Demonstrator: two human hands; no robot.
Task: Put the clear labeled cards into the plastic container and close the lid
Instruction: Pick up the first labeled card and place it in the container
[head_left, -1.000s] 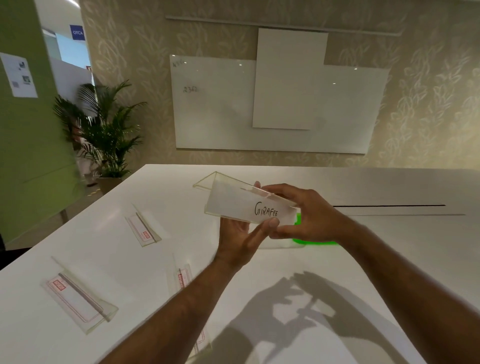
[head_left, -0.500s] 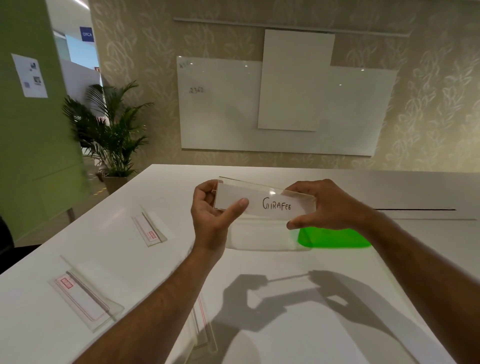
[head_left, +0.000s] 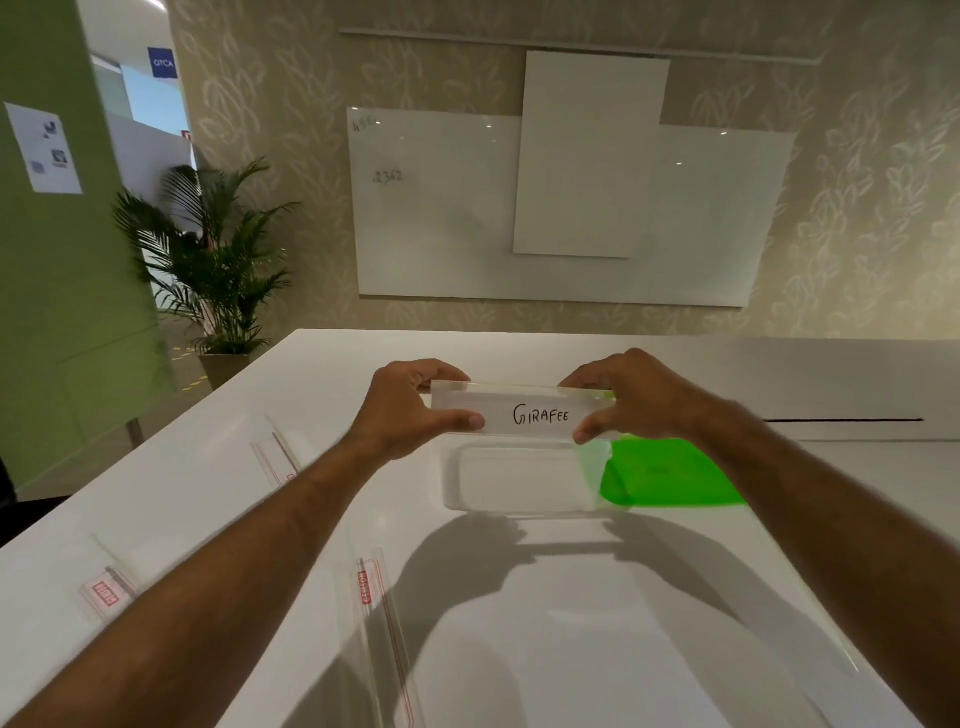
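A clear card labeled GIRAFEE (head_left: 535, 413) is held level above the far rim of the clear plastic container (head_left: 514, 506). My left hand (head_left: 410, 405) pinches its left end and my right hand (head_left: 628, 397) pinches its right end. The container stands open on the white table (head_left: 597, 623), and I see nothing inside it. Its green lid (head_left: 670, 475) lies flat against the container's right side. Three more clear cards with red labels lie on the table: one at the near left (head_left: 106, 592), one under my left forearm (head_left: 278, 454), one near the middle (head_left: 371, 592).
A thin dark slot (head_left: 841, 420) runs across the table at the right. The table's left edge drops to the floor, where a potted palm (head_left: 218, 270) stands. A whiteboard (head_left: 571, 208) hangs on the far wall.
My left hand shifted from under the card to its left end. Both hands turned the card level and square to me and carried it over the container.
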